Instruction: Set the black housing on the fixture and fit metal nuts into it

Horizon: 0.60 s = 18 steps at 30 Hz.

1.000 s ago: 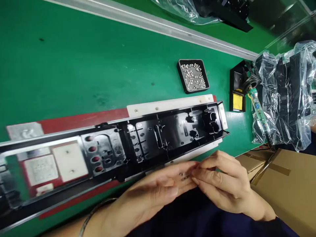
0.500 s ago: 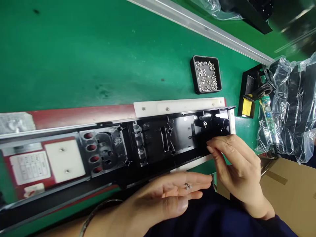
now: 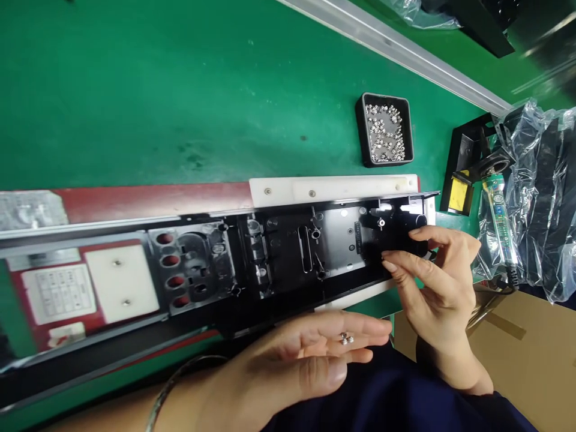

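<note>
Green desk [image 3: 157, 108], metal strip [image 3: 396, 53] along its far side. Right hand [image 3: 443, 285]: thumb and one fingertip close together over the right end of the black case [image 3: 283, 252], forefinger raised apart; cannot tell whether a piece is clamped between. One shiny bit [image 3: 381, 222] in the case, just beyond those tips. Left hand [image 3: 292, 360] by the case's near edge, fingers outstretched, thumb apart, a few loose metal bits [image 3: 346, 339] lying on them. Case lies lengthwise on a red base [image 3: 180, 199]. Beyond it, a black tray [image 3: 363, 135] of similar bits. Rightward: soldering iron [image 3: 501, 225] in its stand [image 3: 463, 153], plastic-wrapped parts [image 3: 553, 198], cardboard box [image 3: 540, 354] lower down.
</note>
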Motion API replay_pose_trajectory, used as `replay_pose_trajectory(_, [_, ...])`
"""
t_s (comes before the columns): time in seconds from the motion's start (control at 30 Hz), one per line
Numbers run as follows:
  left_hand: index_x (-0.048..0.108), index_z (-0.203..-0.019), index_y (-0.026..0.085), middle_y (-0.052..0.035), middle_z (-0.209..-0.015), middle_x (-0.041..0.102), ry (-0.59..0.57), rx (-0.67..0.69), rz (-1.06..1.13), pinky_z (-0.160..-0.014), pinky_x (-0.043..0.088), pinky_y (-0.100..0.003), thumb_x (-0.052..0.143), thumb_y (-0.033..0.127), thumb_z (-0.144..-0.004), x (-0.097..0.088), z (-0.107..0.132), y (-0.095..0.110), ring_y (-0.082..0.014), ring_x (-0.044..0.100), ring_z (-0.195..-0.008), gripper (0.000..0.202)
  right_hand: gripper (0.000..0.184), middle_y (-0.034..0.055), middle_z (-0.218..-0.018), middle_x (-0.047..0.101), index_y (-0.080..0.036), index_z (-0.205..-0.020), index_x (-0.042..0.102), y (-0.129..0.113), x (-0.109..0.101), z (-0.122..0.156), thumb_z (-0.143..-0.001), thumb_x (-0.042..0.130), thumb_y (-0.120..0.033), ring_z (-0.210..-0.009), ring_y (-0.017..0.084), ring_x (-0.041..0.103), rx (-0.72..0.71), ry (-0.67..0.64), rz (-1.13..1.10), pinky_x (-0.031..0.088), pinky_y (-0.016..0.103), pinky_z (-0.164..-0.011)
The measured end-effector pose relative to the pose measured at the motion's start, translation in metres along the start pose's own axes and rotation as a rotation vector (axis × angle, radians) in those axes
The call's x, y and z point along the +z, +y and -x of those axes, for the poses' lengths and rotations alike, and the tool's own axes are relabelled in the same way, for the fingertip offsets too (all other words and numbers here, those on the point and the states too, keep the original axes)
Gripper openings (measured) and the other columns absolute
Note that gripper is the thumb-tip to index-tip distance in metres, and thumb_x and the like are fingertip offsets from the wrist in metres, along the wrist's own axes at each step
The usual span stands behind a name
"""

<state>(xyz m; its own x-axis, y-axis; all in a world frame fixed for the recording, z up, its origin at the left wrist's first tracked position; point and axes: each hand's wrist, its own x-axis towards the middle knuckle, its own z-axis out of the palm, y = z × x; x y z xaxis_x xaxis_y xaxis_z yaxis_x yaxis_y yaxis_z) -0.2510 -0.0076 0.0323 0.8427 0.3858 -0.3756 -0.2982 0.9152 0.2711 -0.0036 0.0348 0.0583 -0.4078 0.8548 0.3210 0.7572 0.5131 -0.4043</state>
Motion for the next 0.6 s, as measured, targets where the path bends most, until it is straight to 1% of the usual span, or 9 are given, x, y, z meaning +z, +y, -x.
replay_pose_trajectory(0.07, [0.082, -0.141, 0.041, -0.0017, -0.161, 0.071, -0.004, -0.016, -0.002, -0.130, 0.050, -0.036, 0.084, 0.062, -0.101, 0.000, 0.000, 0.000, -0.0274, 0.063, -0.156, 0.045, 0.013, 0.0115, -0.126, 0.056, -0.007, -0.105, 0.081, 0.003, -0.001, 0.000, -0.112, 0.071, -0.011, -0.123, 0.019, 0.048, -0.008, -0.004, -0.013, 0.037, 0.031, -0.109])
replay_pose_trajectory(0.17, [0.082, -0.141, 0.041, -0.0013, -0.161, 0.072, -0.009, -0.006, 0.000, -0.130, 0.051, -0.035, 0.084, 0.061, -0.101, -0.001, 0.000, -0.001, -0.0274, 0.063, -0.155, 0.044, 0.005, 0.0098, -0.124, 0.056, -0.009, -0.109, 0.079, 0.009, -0.002, 0.000, -0.109, 0.075, -0.009, -0.122, 0.019, 0.048, -0.019, -0.017, -0.040, 0.036, 0.030, -0.110])
replay_pose_trajectory(0.3, [0.082, -0.141, 0.041, 0.0003, -0.158, 0.074, -0.001, 0.015, 0.001, -0.127, 0.052, -0.032, 0.083, 0.059, -0.103, 0.000, 0.001, 0.000, -0.0261, 0.065, -0.154, 0.041, 0.006, 0.0091, -0.125, 0.057, -0.010, -0.115, 0.076, 0.012, -0.002, 0.002, -0.110, 0.075, -0.011, -0.122, 0.021, 0.049, -0.046, -0.012, -0.041, 0.039, 0.031, -0.107])
replay_pose_trajectory(0.4, [0.081, -0.142, 0.041, 0.0000, -0.161, 0.072, -0.015, 0.010, 0.014, -0.129, 0.051, -0.033, 0.083, 0.058, -0.104, -0.001, 0.000, -0.001, -0.0267, 0.063, -0.155, 0.042, 0.004, 0.0093, -0.120, 0.059, -0.007, -0.112, 0.073, 0.009, -0.010, 0.005, -0.110, 0.075, -0.010, -0.117, 0.019, 0.053, -0.046, 0.030, -0.033, 0.042, 0.030, -0.104])
replay_pose_trajectory(0.47, [0.079, -0.145, 0.043, 0.0008, -0.163, 0.070, -0.048, 0.013, 0.043, -0.130, 0.049, -0.034, 0.082, 0.056, -0.104, -0.003, -0.002, -0.006, -0.0266, 0.061, -0.157, 0.042, 0.005, 0.0100, -0.114, 0.059, -0.004, -0.107, 0.070, 0.005, -0.019, 0.007, -0.110, 0.074, -0.007, -0.115, 0.017, 0.053, -0.061, 0.032, -0.040, 0.043, 0.026, -0.099])
replay_pose_trajectory(0.53, [0.074, -0.151, 0.045, 0.0020, -0.167, 0.066, -0.114, 0.079, 0.088, -0.131, 0.048, -0.032, 0.079, 0.053, -0.107, -0.007, -0.005, -0.014, -0.0252, 0.057, -0.161, 0.045, 0.005, 0.0115, -0.109, 0.057, -0.003, -0.106, 0.070, -0.001, -0.029, 0.009, -0.110, 0.073, -0.005, -0.111, 0.016, 0.052, -0.119, -0.048, -0.101, 0.042, 0.024, -0.094])
replay_pose_trajectory(0.6, [0.066, -0.160, 0.045, 0.0029, -0.175, 0.058, -0.183, 0.164, 0.132, -0.133, 0.045, -0.031, 0.073, 0.046, -0.112, -0.010, -0.008, -0.023, -0.0241, 0.050, -0.166, 0.048, 0.003, 0.0119, -0.108, 0.058, -0.003, -0.109, 0.071, -0.009, -0.034, 0.011, -0.111, 0.071, -0.005, -0.106, 0.016, 0.051, -0.168, -0.165, -0.190, 0.042, 0.025, -0.091])
